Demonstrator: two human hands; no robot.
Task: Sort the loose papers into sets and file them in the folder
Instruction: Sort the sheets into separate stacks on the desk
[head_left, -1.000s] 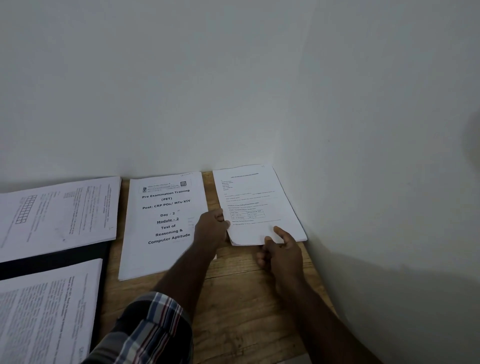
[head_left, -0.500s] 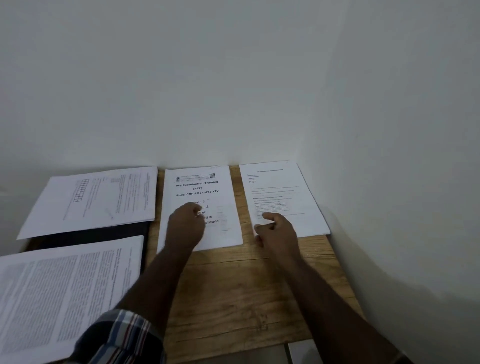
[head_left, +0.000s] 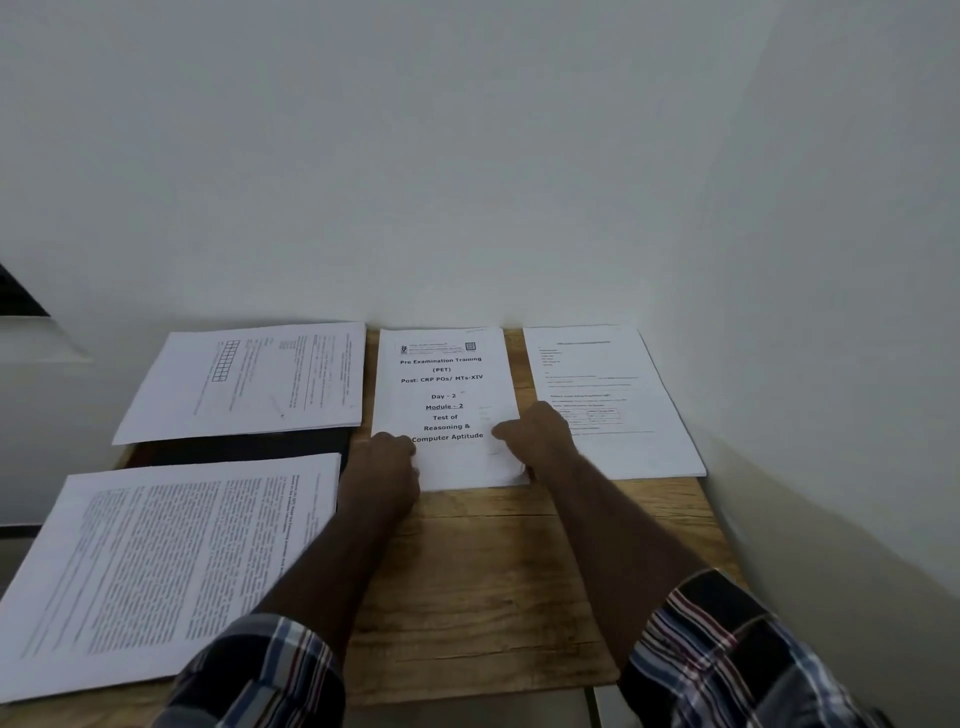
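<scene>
Paper sets (head_left: 441, 395) on wooden table (head_left: 483, 582), white corner walls (head_left: 467, 156)

You wear a checked shirt in dark blue, white and red; its left sleeve (head_left: 260, 670) and right sleeve (head_left: 727, 649) are pushed up, forearms bare, no rings or watch showing.

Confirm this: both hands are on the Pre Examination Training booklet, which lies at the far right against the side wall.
Not quite. Both the left hand and right hand are on the Pre Examination Training booklet, but the head view shows it in the middle; another sheet lies rightmost by the wall.
</scene>
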